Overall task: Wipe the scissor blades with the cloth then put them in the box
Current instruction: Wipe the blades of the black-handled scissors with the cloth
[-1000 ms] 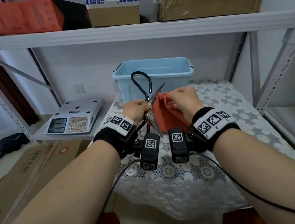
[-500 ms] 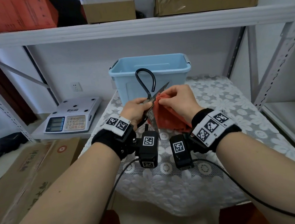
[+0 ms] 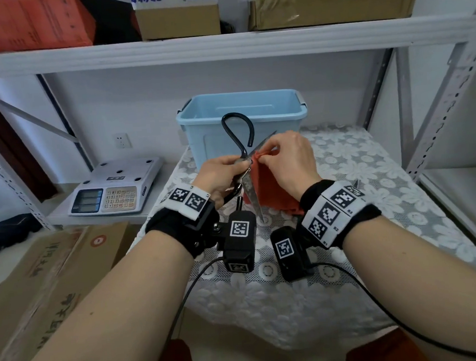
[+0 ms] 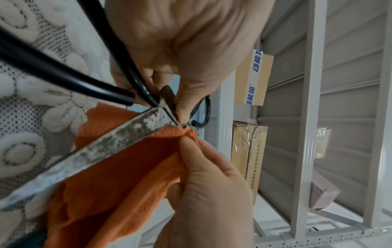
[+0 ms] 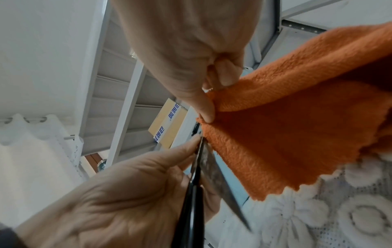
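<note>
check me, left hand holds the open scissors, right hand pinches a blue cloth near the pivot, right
Only the colour is wrong: the cloth is orange, as both wrist views show. The left hand does hold the open scissors, and the right hand pinches the cloth near the pivot.

Right hand (image 3: 288, 159) slid cloth (image 3: 271, 189) along upper blade toward scissors (image 3: 246, 176) pivot; more blade tip now bare.
</note>
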